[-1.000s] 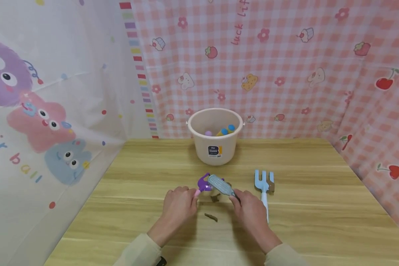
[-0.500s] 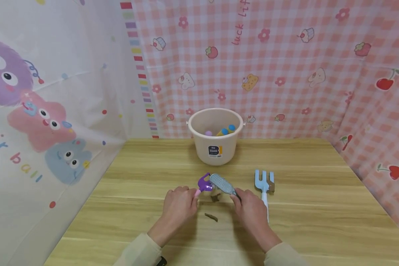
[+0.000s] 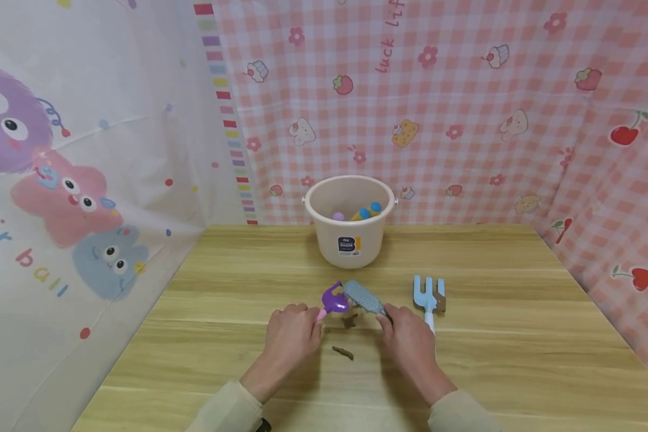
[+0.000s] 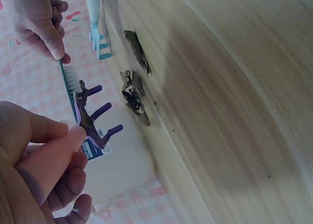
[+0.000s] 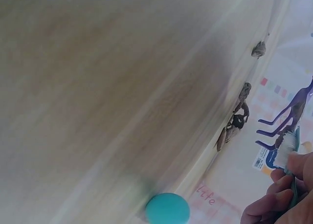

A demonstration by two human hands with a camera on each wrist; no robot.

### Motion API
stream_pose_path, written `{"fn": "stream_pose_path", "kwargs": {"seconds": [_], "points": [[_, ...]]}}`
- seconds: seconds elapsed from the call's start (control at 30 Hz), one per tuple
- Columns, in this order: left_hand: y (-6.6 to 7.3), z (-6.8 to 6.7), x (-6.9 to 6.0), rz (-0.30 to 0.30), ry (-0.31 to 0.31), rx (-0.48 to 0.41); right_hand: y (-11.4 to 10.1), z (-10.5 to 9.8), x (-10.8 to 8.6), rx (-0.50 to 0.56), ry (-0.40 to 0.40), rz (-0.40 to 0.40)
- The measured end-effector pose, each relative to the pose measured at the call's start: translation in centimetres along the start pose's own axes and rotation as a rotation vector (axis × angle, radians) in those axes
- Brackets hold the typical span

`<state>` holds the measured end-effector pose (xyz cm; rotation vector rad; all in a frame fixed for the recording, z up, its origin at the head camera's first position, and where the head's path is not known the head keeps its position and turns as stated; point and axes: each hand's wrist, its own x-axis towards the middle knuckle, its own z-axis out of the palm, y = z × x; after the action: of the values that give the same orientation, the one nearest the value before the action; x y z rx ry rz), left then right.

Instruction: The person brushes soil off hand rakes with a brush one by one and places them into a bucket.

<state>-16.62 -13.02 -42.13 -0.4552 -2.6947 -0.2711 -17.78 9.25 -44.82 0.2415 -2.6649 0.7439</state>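
Centrally, white-bristled brush [image 3: 364, 297] meets glossy purple rake [image 3: 335, 302].
Left hand [image 3: 291, 331] grips the rake, right hand [image 3: 410, 339] the brush; ragged brown scraps [image 3: 350, 322] lie lower center.

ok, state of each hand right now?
Left hand: closed, holding the purple toy rake.
Right hand: closed, holding the brush.

The wall of the bucket [image 3: 324, 240] hides the lower parts of the blue-tipped pieces [image 3: 364, 213]; the small print on its label [image 3: 349, 245] is unreadable. From above, the right hand [image 3: 410, 339] covers part of the fork [image 3: 428, 302] and most of the handle of the brush [image 3: 363, 297]. The right wrist view's edge crops the rake [image 5: 296, 107].
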Motion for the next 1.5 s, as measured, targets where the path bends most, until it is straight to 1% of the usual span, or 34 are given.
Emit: {"fn": "stream_pose_path", "kwargs": {"seconds": [0.2,0.33,0.43,0.53,0.57,0.67,0.8,0.87,0.97,1.13,1.2,1.33,1.37,1.43,1.5], "points": [[0.1,0.0,-0.1,0.001,0.003,-0.005,0.8,-0.1,0.2,-0.007,0.007,-0.011],[0.0,0.0,-0.1,-0.004,-0.016,-0.017,1.1,-0.5,0.2,-0.005,0.047,-0.003],[-0.1,-0.1,0.1,-0.017,-0.031,-0.038,0.4,-0.8,0.0,0.026,0.075,-0.046],[-0.3,-0.4,0.4,-0.033,-0.035,-0.057,-0.5,-1.0,-0.6,0.056,0.057,-0.107],[-0.4,-0.5,0.5,-0.036,-0.032,-0.061,-0.7,-1.0,-0.7,0.059,0.052,-0.116],[-0.5,-0.7,0.6,-0.036,-0.044,-0.069,-0.8,-0.8,-0.9,0.044,0.047,-0.100],[-0.5,-0.8,0.5,-0.042,-0.077,-0.083,-0.1,-0.5,-0.6,0.024,0.060,-0.059],[-0.4,-0.7,0.4,-0.043,-0.083,-0.082,0.3,-0.5,-0.5,0.025,0.055,-0.057],[-0.3,-0.6,0.3,-0.031,-0.068,-0.073,0.7,-0.4,-0.3,0.029,0.060,-0.064],[-0.3,-0.6,0.2,-0.020,-0.038,-0.059,1.3,-0.5,0.1,0.042,0.094,-0.085],[-0.3,-0.6,0.1,-0.018,-0.027,-0.053,1.6,-0.6,0.3,0.041,0.087,-0.066],[-0.4,-0.4,-0.2,-0.006,-0.003,-0.030,1.9,-1.1,0.6,0.027,0.058,0.004],[-0.4,-0.4,-0.2,-0.003,0.003,-0.017,1.8,-1.2,0.6,0.029,0.060,0.005],[-0.5,-0.3,-0.2,0.003,0.012,0.009,1.4,-1.4,0.5,0.045,0.070,-0.026],[-0.5,-0.3,-0.1,0.005,0.023,0.030,0.6,-1.4,0.4,0.070,0.071,-0.076]]}}
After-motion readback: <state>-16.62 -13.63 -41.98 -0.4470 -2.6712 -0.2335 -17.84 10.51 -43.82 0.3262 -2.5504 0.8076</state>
